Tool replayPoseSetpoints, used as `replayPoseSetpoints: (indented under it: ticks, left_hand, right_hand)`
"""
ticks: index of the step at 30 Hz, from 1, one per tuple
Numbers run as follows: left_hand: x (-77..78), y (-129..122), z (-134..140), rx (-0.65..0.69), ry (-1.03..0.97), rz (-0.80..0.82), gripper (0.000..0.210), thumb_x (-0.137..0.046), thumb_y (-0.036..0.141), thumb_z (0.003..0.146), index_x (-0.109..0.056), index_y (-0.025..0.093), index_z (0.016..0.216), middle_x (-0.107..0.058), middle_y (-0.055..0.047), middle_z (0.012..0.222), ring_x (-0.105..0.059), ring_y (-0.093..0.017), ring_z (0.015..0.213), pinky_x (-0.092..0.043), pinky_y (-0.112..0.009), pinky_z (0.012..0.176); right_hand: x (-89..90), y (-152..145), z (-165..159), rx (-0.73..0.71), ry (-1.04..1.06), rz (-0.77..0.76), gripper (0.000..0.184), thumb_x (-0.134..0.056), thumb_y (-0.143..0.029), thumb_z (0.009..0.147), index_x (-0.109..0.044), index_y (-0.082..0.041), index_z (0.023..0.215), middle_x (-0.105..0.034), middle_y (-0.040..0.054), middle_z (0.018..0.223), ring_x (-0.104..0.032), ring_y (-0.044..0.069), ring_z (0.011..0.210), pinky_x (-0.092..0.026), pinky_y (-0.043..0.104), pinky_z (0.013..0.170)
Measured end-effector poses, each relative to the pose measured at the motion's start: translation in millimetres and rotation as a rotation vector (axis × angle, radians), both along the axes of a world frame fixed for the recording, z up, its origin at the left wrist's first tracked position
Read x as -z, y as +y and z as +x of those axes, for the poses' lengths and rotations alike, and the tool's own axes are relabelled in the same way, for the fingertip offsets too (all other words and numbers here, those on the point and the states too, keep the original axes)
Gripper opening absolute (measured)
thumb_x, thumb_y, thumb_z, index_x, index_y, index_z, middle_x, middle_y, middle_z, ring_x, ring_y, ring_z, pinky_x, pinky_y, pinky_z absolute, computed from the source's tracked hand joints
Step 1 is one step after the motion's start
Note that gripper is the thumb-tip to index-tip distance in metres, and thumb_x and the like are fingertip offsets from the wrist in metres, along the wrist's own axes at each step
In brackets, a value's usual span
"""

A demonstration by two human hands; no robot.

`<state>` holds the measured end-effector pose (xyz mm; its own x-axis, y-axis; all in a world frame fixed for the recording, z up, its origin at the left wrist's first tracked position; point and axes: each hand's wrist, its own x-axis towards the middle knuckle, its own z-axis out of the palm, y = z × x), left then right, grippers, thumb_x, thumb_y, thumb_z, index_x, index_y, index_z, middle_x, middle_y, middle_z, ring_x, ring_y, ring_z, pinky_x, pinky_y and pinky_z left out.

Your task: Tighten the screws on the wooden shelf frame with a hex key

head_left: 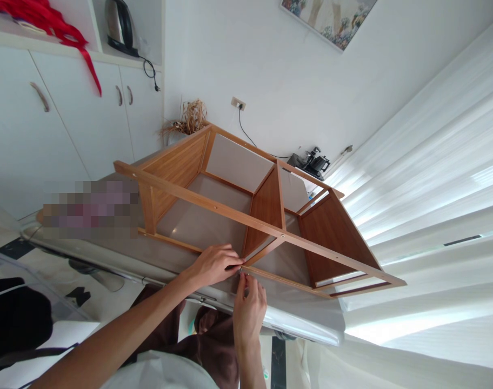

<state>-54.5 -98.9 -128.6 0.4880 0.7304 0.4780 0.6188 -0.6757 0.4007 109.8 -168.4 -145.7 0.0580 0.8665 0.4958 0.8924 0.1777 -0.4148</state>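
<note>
A wooden shelf frame (214,207) with dividing panels lies on the table, its open side towards me. My left hand (214,263) rests at the near lower rail (287,280), where the middle divider meets it. Its fingers are closed round the wood there. Just below, my right hand (250,302) has thumb and fingers pinched together at a tiny silvery piece (241,270) against the rail. That piece is too small to name, and my fingers partly cover it.
The grey table (177,267) carries the frame, with its glossy edge before my lap. A blurred patch (90,208) covers something at left. Dried plants (193,116) and a black appliance (317,162) stand behind. White cabinets (76,108) are at left, curtains (445,178) at right.
</note>
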Motion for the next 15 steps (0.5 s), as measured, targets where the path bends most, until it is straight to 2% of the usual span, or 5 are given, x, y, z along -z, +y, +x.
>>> replayPoseSetpoints:
  ticks: [8,15]
  left_hand:
    - [1.0,0.7,0.2,-0.001,0.012,0.0,0.021,-0.057,0.028,0.097,-0.073,0.024,0.111,-0.076,0.0,0.099,-0.062,-0.017,0.092,-0.051,-0.03,0.082]
    - [-0.5,-0.9,-0.1,-0.009,0.011,0.024,0.021,-0.057,0.027,0.096,-0.074,0.024,0.109,-0.075,-0.001,0.096,-0.063,-0.017,0.09,-0.052,-0.029,0.079]
  right_hand:
    - [-14.6,4.8,-2.2,0.094,0.431,-0.271,0.037,-0.047,-0.056,0.097,-0.065,-0.024,0.091,-0.076,0.0012,0.086,-0.07,0.019,0.073,-0.046,0.027,0.067]
    - [-17.2,6.6,0.8,0.094,0.54,-0.289,0.04,-0.051,-0.057,0.093,-0.066,-0.022,0.084,-0.077,0.0032,0.081,-0.071,0.019,0.067,-0.047,0.026,0.064]
